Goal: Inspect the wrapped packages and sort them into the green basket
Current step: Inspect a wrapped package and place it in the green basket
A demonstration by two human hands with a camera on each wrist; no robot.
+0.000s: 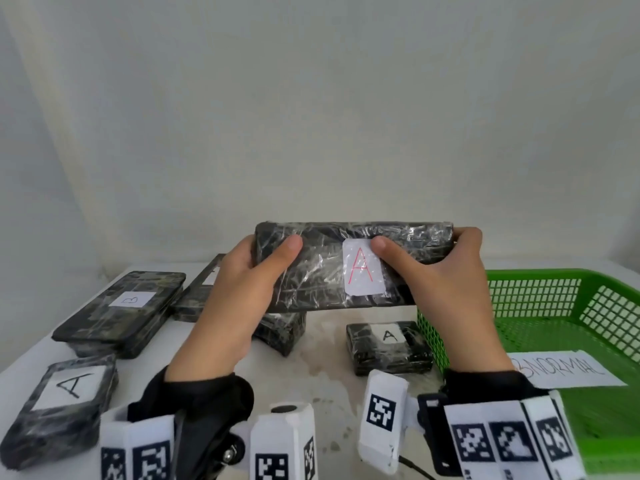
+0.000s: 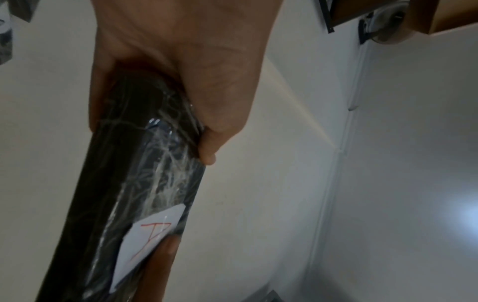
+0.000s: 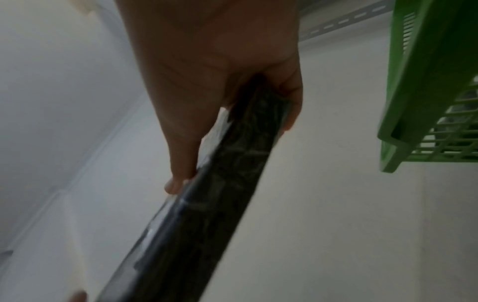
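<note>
Overhead, both hands, the left hand (image 1: 242, 289) and right hand (image 1: 446, 289), grip the ends of a long black film-wrapped package (image 1: 332, 268) above the bench's middle, its red "A" label turned up for inspection, beside the green plastic basket (image 1: 588, 296).

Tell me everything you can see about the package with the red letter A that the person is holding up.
The held package is a long, flat, dark block wrapped in shiny, wrinkled clear film. A white paper label with a red hand-drawn A sits under the film, right of its middle. It is lifted above the table, lengthwise and roughly level, label toward the camera. The left hand grips its left end, the right hand its right end, whose thumb overlaps the label's corner.
</note>
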